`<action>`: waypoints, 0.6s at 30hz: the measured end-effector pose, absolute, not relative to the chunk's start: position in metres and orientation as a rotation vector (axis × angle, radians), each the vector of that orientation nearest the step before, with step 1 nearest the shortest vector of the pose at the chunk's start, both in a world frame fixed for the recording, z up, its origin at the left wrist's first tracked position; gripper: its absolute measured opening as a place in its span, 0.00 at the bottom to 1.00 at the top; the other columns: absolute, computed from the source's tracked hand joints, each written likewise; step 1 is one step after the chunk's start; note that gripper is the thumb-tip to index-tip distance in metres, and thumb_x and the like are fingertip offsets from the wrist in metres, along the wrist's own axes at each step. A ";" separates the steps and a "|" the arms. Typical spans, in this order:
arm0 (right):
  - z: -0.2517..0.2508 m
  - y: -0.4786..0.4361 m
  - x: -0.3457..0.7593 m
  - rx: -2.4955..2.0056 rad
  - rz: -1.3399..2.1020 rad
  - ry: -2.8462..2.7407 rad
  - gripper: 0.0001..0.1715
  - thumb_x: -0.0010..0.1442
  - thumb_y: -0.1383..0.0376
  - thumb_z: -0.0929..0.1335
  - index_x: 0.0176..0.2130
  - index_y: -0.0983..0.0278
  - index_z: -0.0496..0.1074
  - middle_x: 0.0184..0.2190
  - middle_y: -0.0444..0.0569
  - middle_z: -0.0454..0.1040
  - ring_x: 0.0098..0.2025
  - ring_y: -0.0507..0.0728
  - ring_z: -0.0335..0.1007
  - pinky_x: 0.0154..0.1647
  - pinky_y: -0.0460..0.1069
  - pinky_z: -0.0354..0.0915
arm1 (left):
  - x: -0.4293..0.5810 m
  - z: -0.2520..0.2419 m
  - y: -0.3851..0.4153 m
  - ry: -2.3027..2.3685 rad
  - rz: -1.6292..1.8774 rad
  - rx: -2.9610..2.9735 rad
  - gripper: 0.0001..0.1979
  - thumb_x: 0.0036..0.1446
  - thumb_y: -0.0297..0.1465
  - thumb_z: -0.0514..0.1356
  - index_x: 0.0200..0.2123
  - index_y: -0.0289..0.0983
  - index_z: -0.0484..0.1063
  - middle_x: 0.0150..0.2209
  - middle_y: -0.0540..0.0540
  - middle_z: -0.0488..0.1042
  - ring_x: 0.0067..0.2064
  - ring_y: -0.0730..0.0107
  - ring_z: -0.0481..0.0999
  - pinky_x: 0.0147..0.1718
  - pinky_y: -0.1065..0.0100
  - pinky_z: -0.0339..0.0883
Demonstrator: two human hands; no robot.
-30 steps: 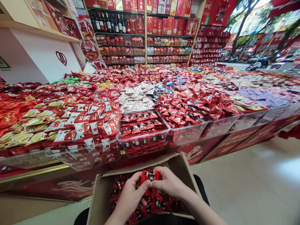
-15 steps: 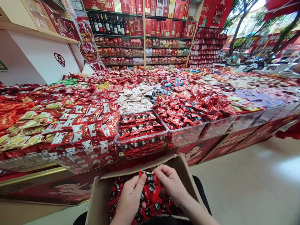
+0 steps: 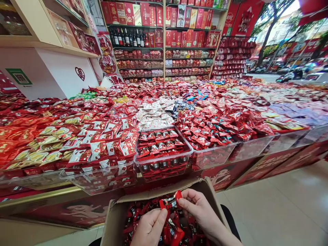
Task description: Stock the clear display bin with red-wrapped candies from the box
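**Nearest.** Left hand [image 3: 150, 227] and right hand [image 3: 202, 213], low over an open cardboard box [image 3: 114, 218]. One wrapped candy [image 3: 170, 202], with red ends and a dark middle, is held level between them just above the box's loose candies [image 3: 176, 234]. The fingertips of each hand are pinched together on one end of the wrapper, left hand on the left end and right hand on the right.

**Handling, as judged.**
- Grip the red ends only, and lightly, so the dark middle is not crushed.
- Hold the piece flat with its printed face up, matching the rows beyond.
- Work above the box, so a dropped piece falls back in.

**Next.** Clear tray [image 3: 164, 160] on the counter edge, just beyond the box, with like candies laid in neat rows. Fuller trays of red packets stand to its left [image 3: 99, 179] and right [image 3: 212, 153].

**Middle.** White-wrapped sweets [image 3: 155, 114] lie behind the clear tray.

**Far.** Wall shelves with bottles [image 3: 128, 37] and red gift boxes [image 3: 179, 17].
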State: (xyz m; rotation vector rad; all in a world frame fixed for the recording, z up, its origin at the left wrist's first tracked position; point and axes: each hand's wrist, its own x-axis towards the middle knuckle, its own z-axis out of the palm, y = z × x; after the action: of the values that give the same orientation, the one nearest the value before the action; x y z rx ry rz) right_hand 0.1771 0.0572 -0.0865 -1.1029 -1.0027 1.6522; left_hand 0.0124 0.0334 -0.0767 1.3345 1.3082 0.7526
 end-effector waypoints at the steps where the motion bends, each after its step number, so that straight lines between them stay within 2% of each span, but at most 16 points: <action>1: -0.085 0.057 0.177 -1.099 1.644 -1.017 0.19 0.45 0.55 0.70 0.26 0.68 0.66 0.16 0.39 0.61 0.17 0.44 0.51 0.18 0.42 0.50 | 0.011 -0.076 0.034 1.298 0.780 1.426 0.23 0.51 0.47 0.50 0.22 0.35 0.72 0.21 0.48 0.71 0.22 0.72 0.66 0.21 0.74 0.61; 4: -0.079 0.057 0.176 -1.052 1.641 -1.050 0.17 0.49 0.56 0.68 0.27 0.68 0.67 0.18 0.39 0.60 0.18 0.43 0.49 0.18 0.41 0.48 | 0.009 -0.072 0.035 1.227 0.806 1.624 0.21 0.55 0.42 0.48 0.23 0.36 0.73 0.24 0.47 0.71 0.28 0.70 0.68 0.29 0.73 0.60; 7: -0.072 0.060 0.175 -1.003 1.649 -1.075 0.16 0.51 0.56 0.67 0.28 0.68 0.66 0.18 0.39 0.59 0.18 0.43 0.48 0.18 0.42 0.47 | 0.008 -0.069 0.036 1.165 0.856 1.643 0.20 0.56 0.40 0.47 0.26 0.37 0.75 0.25 0.47 0.71 0.28 0.70 0.67 0.30 0.73 0.59; 9: -0.066 0.064 0.173 -0.996 1.626 -1.099 0.16 0.51 0.57 0.67 0.28 0.69 0.67 0.19 0.39 0.60 0.18 0.43 0.49 0.18 0.42 0.47 | 0.009 -0.066 0.037 1.163 0.909 1.626 0.19 0.56 0.39 0.48 0.25 0.37 0.75 0.24 0.48 0.70 0.27 0.71 0.66 0.31 0.73 0.60; 13: -0.058 0.071 0.168 -0.989 1.525 -1.063 0.15 0.49 0.58 0.69 0.32 0.67 0.66 0.23 0.42 0.67 0.21 0.45 0.56 0.20 0.42 0.52 | 0.013 -0.059 0.037 1.226 0.972 1.546 0.18 0.55 0.40 0.50 0.25 0.38 0.76 0.23 0.48 0.69 0.27 0.71 0.66 0.32 0.73 0.61; 18: -0.055 0.071 0.162 -0.975 1.468 -0.944 0.18 0.46 0.59 0.71 0.34 0.64 0.63 0.23 0.41 0.69 0.22 0.46 0.60 0.21 0.41 0.55 | 0.017 -0.058 0.037 1.323 1.048 1.436 0.16 0.53 0.40 0.52 0.27 0.39 0.76 0.24 0.48 0.71 0.25 0.70 0.68 0.29 0.73 0.62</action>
State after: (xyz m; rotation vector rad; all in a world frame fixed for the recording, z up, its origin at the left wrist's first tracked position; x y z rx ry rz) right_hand 0.1616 0.0708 -0.0553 -0.9754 -0.9437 1.4675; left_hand 0.0169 0.0365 -0.0576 1.4363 1.3226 1.0477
